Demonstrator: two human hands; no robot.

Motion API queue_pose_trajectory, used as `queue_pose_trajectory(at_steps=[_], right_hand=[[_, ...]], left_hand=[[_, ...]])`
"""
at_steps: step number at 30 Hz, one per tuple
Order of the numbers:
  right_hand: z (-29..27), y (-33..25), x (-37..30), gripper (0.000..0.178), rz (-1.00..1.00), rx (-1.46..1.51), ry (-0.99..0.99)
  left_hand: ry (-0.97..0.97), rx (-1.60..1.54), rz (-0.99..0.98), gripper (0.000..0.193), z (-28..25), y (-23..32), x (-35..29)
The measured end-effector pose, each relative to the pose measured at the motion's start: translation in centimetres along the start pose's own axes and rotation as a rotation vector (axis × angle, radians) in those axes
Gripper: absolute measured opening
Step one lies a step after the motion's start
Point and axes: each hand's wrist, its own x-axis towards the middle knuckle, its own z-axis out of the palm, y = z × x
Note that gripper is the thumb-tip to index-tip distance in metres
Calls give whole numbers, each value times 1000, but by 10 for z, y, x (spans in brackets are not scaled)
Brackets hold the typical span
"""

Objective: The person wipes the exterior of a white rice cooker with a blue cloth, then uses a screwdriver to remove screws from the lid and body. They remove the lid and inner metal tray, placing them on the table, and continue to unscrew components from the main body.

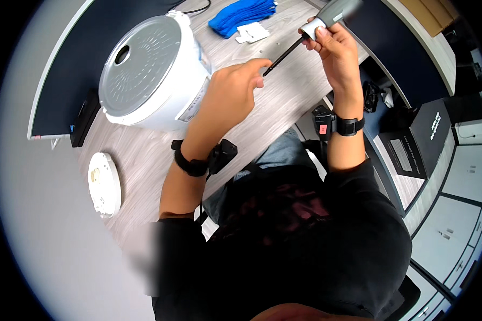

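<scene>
Over the bench, in front of the person, a thick-handled grey screwdriver slanted between the two hands, its long axis running from the handle at far right down to the tip, nearer and to the left. The right hand was raised, its fingers wrapped around the pale collar where the dark shaft began, the forearm standing almost straight away from the body. The left hand held a narrow pinch, thumb and forefinger about the shaft's tip; whether a small screw sat between them could not be told. Of the two, the left was much the nearer to the white drum-shaped appliance, probably a rice cooker, which stood to its left with its grey vented end uppermost. That forearm angled up and rightward past the appliance's near side, the back of the hand turned upward. Beyond the left hand lay a folded blue cloth and a small white piece; a round white cover rested at the bench's left side.
</scene>
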Motion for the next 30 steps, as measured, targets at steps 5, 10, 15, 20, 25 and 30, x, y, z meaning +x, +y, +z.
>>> queue_pose_trajectory(at_steps=[5,10,15,20,25,30], right_hand=[[-32,20,-5,22,27,-47,239],[-51,35,-11,21,62,-44,315],[-56,42,-16,24,94,-84,303],[-60,45,-16,24,94,-121,303],[-63,46,-16,25,90,-111,319],[-66,49,-16,26,94,-96,313]], left_hand=[[-95,-26,-137,12,26,-21,22],[-242,97,-227,9,53,-38,40],[-253,243,-124,11,85,-49,47],[-355,364,-215,10,90,-44,57],[-356,495,-115,9,98,-52,58],[-326,521,-93,9,99,-46,59]])
